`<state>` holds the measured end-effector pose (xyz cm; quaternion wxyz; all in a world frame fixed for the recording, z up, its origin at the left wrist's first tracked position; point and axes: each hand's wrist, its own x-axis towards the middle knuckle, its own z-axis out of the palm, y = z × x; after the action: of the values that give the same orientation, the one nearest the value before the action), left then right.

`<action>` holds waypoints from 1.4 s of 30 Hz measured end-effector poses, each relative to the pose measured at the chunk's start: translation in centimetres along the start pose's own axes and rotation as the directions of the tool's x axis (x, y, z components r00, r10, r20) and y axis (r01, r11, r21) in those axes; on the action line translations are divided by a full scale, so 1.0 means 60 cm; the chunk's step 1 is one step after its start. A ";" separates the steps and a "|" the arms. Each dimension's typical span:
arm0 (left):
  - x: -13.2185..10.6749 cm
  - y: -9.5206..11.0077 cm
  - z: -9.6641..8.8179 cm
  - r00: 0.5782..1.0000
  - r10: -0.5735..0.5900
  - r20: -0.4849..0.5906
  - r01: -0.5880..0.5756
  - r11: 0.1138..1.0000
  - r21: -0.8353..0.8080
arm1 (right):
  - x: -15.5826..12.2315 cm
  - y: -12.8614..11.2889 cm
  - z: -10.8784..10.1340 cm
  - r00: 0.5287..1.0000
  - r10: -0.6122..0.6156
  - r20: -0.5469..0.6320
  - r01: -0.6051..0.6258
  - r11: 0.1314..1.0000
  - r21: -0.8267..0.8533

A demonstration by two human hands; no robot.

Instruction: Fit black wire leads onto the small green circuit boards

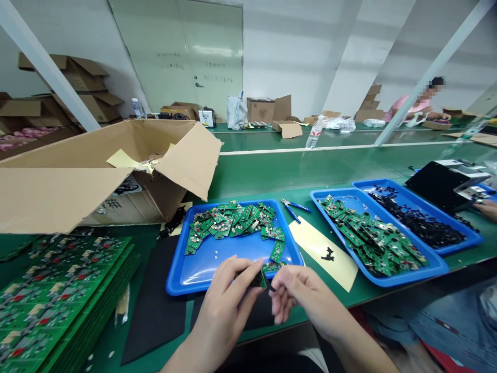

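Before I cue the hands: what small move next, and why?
Perhaps ease the small black piece against the edge of the green circuit board: the left hand holds the board and the right hand pinches the piece close beside it; whether they touch is unclear.

Tally. My grips: 2, left grip (229,292) and right grip (301,290). Circuit board (259,281) in my left grip: 1 visible. Blue trays before me: 3, left tray (217,264), middle tray (435,269) and right tray (466,246). Loose boards (233,220): over ten in the left tray, over ten in the middle; overlap defeats my exact count. Black parts (423,220) in the right tray: too many for me to count. Blue-handled pliers (302,207): 1 pair. Tall stack of board panels (54,300): 1. Large open carton (190,160): 1. Black box-shaped device (438,184): 1.
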<state>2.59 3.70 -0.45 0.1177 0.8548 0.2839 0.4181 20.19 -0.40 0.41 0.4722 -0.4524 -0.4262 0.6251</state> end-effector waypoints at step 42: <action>0.006 0.024 -0.023 0.986 -0.133 0.096 0.152 0.961 -0.231 | -0.017 -0.030 0.022 0.821 -0.516 0.245 0.450 0.320 -0.834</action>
<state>2.24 2.69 1.28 0.2602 0.8280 0.2876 0.4050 19.43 -1.17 2.62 0.3563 -0.4980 -0.7784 0.1383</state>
